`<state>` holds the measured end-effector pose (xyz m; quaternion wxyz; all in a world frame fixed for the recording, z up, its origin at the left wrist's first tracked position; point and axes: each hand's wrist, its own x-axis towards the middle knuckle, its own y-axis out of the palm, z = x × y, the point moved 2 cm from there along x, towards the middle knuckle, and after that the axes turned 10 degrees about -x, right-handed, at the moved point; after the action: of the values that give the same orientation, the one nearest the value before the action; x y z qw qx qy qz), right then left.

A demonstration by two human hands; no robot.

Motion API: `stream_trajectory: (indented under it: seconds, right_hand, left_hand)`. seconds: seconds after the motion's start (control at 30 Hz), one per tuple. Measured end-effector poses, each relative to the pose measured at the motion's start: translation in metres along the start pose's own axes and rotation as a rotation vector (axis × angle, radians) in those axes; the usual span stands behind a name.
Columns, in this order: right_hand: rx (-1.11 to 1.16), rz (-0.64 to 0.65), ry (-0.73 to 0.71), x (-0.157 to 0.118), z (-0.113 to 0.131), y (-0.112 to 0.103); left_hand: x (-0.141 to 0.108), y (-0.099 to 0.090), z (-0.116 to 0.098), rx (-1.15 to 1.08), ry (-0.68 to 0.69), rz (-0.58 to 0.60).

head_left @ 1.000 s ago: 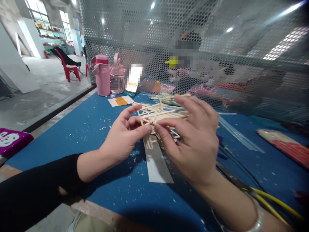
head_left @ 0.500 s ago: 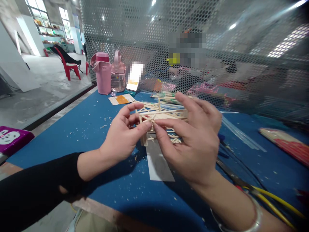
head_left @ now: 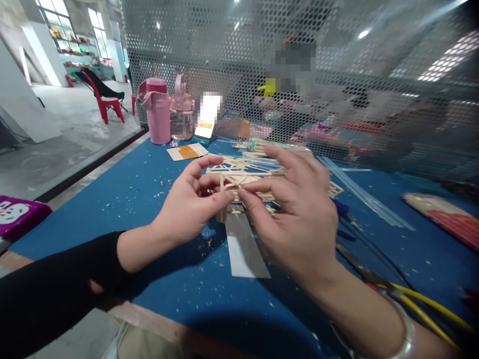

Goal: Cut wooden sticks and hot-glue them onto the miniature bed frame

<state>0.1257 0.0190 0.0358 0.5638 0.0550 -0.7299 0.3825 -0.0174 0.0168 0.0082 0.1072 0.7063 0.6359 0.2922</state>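
Wears a silvery bracelet at the right wrist and a black sleeve on the left arm. Has yellow-handled pliers lying by the right forearm, on a blue table, and a pale strip below the hands. With the left hand, holds one end of a stick frame between thumb and curled fingers. With the right hand, pinches narrowly, thumb to forefinger, at sticks of that same end, just beside the left thumb; spreads the other fingers above. Cannot tell a frame stick from a loose piece between those right tips. Bears the frame between both hands, over the far end of the strip. At the left edge, has a purple socket block; to the right, a packet of red and pale sticks and clear strips. Farther off, shows a white-and-orange card, then a pink flask, a clear bottle and a lit phone before a mesh screen, and, far left, a red chair
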Motion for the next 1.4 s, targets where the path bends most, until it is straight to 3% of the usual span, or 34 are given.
stream_trajectory:
  seconds: [0.6, 1.4]
  right_hand:
    - [0.013, 0.007, 0.057, 0.0015, -0.0025, 0.0000]
    - [0.050, 0.042, -0.033, 0.0052, -0.0073, -0.0001]
  left_hand:
    - [0.0017, 0.0024, -0.0070, 0.121, -0.032, 0.000]
    - [0.0018, -0.0014, -0.0072, 0.148, 0.037, -0.022]
